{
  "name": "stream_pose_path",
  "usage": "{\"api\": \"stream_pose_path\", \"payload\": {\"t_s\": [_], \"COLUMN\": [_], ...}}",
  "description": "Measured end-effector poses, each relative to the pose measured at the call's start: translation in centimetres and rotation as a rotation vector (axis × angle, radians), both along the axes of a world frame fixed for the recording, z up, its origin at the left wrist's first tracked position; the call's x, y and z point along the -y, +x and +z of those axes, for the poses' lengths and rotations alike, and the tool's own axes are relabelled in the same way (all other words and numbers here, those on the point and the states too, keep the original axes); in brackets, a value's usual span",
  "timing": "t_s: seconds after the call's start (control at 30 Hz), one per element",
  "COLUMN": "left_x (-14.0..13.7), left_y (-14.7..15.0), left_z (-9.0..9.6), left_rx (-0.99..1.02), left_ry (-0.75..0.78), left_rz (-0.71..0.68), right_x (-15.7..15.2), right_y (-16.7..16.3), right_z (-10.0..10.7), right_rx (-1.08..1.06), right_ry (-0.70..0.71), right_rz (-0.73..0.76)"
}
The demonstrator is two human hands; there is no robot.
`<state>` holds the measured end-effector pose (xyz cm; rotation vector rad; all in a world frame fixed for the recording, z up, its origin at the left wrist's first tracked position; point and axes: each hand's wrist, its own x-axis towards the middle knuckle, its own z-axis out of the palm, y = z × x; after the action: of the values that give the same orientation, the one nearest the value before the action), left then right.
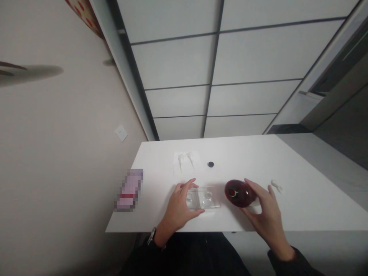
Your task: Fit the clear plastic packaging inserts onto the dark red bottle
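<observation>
My left hand (179, 203) curls round the left part of a clear, see-through box (208, 197) low on the white table. Its thumb lies along the near side and its fingers along the far side. Two round shapes show in the box. To the right of it, my right hand (267, 209) grips a glossy, dark red, rounded object (238, 193) between thumb and fingers. That object is tilted with a small bright-edged spot facing left; its exact kind is unclear. A small black disc (211, 164) lies beyond the box.
Two small white pieces with thin stems (191, 156) rest on a pale sheet (185, 168) toward the back. Another small white piece (276, 186) lies right of my right hand. A blurred pink item (130, 188) is at the table's left edge. A wall (71, 153) borders the left.
</observation>
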<state>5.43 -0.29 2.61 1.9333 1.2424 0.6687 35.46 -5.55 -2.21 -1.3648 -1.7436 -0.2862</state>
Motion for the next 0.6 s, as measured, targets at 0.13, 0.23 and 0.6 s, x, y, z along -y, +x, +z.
{"api": "stream_pose_path", "payload": {"t_s": [0.13, 0.23, 0.6], "left_x": [0.3, 0.2, 0.2], "left_y": [0.2, 0.3, 0.1], "left_z": [-0.1, -0.1, 0.2], "left_rx": [0.0, -0.001, -0.005], "left_ry": [-0.015, -0.019, -0.034], "left_rz": [0.028, 0.029, 0.021], "right_x": [-0.5, -0.7, -1.0], "right_y": [-0.5, -0.5, -1.8], "right_z": [0.9, 1.1, 2.4], "right_rx": [0.149, 0.237, 0.291], "right_ry": [0.022, 0.024, 0.044], "right_rz": [0.022, 0.036, 0.024]}}
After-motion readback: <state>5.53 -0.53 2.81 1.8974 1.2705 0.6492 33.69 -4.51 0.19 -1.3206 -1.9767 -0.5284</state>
